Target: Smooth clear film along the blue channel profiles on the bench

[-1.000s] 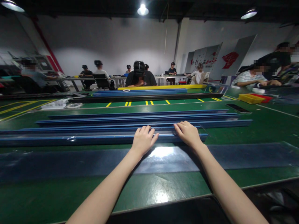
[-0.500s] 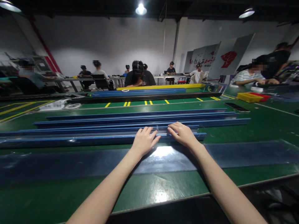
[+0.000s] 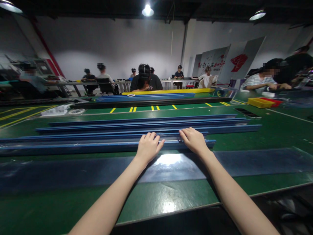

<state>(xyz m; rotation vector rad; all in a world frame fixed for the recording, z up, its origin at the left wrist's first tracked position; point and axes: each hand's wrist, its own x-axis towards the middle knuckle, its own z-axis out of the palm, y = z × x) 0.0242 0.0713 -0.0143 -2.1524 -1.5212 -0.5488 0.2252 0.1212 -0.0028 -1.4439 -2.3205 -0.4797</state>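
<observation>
Several long blue rails (image 3: 146, 125) lie side by side across the green table (image 3: 171, 192). My left hand (image 3: 148, 147) and my right hand (image 3: 194, 140) rest close together on the nearest blue rail (image 3: 73, 147), near its right part. Both hands have their fingers curled down over the rail's top edge, with a short gap between them. A glossy, clear covering glints on the rail between and beside my hands. A long flat dark blue sheet (image 3: 256, 161) lies on the table just in front of that rail, under my wrists.
A yellow tray (image 3: 259, 102) and a black flat device (image 3: 247, 112) sit at the far right. More blue and yellow rails (image 3: 168, 92) lie at the far side, where a person (image 3: 146, 80) sits opposite. Other people work at tables left, right and behind.
My right hand slid left and then back right along the rail; my left hand shifted only slightly. Both stay on the nearest rail, and the rails have not moved.
</observation>
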